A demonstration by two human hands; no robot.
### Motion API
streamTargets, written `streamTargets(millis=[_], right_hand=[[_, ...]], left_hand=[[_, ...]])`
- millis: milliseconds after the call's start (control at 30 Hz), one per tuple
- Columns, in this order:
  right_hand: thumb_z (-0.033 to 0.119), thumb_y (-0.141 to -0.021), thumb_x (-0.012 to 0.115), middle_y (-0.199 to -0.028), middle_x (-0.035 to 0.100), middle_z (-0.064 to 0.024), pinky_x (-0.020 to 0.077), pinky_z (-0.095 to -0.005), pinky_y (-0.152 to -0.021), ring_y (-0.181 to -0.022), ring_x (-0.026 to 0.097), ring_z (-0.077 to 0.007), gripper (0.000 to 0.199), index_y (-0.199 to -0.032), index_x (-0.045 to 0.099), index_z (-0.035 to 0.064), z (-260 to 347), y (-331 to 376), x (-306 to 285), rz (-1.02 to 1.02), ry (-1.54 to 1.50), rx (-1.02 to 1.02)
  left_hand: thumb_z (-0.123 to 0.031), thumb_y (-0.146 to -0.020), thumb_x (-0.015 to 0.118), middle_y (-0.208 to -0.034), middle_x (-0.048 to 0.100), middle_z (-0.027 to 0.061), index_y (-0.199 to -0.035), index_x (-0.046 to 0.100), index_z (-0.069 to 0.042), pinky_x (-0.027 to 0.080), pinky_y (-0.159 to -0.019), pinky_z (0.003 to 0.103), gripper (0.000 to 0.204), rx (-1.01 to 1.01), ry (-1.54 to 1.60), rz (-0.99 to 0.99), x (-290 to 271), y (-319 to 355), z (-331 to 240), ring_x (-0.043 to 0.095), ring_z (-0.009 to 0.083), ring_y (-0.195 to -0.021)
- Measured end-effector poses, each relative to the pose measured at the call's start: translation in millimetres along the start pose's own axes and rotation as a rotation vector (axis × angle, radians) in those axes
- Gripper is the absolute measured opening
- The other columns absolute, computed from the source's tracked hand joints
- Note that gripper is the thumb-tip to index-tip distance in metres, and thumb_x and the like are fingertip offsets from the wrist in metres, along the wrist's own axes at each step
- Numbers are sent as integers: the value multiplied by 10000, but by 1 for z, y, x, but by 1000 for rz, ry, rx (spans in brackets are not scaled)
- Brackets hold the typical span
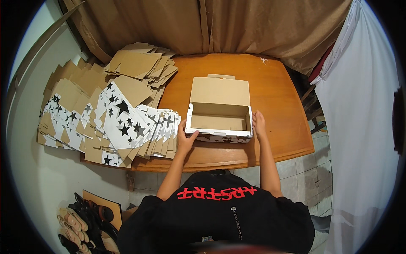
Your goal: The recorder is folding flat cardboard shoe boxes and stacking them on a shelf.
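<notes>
An open cardboard box (220,112) stands on the wooden table in front of me, with nothing inside that I can see. Its inside is plain brown and its outer front is white with black stars. The lid (220,91) is raised at the far side, its tuck flap pointing away. My left hand (186,140) grips the near left corner, thumb on the front edge and fingers along the left side. Against the right wall, my right hand (259,125) presses with its fingers pointing away from me, so the box sits between both hands.
Flat cardboard pieces with star print (122,114) lie in a wide pile on the table's left, close to my left hand. More brown sheets (139,63) are stacked behind. Around the wooden table (283,106) are a brown curtain (262,29), a white curtain (355,106) and shoes (80,224).
</notes>
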State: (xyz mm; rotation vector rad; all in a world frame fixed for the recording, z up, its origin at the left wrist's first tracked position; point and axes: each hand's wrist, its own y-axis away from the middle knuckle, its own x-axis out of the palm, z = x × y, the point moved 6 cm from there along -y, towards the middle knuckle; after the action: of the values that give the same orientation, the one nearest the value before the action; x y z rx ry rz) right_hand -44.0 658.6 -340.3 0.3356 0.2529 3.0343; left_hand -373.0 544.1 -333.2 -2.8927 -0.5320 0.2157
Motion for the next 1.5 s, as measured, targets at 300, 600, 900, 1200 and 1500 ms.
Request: streamTargets(millis=[300,600,900,1200,1500], right_hand=[[412,-889,500,-1261,446,-215,338,-329,-967,-1150,448,-264,693,-1325,261,-71,37,-22,50,-165,381,-110],[684,-790,410,-1096,558,-45,257,-456,-928,-1110,431,-164,701,-1238,451,147,33,-15,13,-102,-8,-393],[180,-602,771,-1092,559,-138,406,-365,-893,-1036,531,-295,352,-870,606,22,70,78,18,52,504,-677],[280,-549,818,-1147,452,-210,400,-438,-885,-1093,439,-384,497,-949,612,69,56,104,49,-8,862,-695],[185,-661,734,-1259,404,-197,287,-514,-982,-1191,288,-444,418,-1070,650,197,37,109,61,-83,1084,-741]], left_hand=[[-116,-769,658,-1398,298,197,-1363,234,-3,231,-1066,378,738,132,-271,62,2,-16,-6,285,300,-1302],[-179,-752,682,-1331,353,209,-1305,312,-7,271,-1024,414,687,147,-285,11,14,-16,-8,336,351,-1232],[-303,-718,664,-1020,448,137,-975,564,-60,268,-859,425,367,478,-569,-214,16,41,-24,372,296,-999],[-340,-725,663,-1075,395,156,-1062,598,-124,259,-861,457,405,357,-792,124,70,62,-29,346,325,-1020],[-180,-718,659,-1121,410,89,-1071,636,-240,245,-909,416,359,487,-777,-17,63,75,-33,339,267,-1070]])
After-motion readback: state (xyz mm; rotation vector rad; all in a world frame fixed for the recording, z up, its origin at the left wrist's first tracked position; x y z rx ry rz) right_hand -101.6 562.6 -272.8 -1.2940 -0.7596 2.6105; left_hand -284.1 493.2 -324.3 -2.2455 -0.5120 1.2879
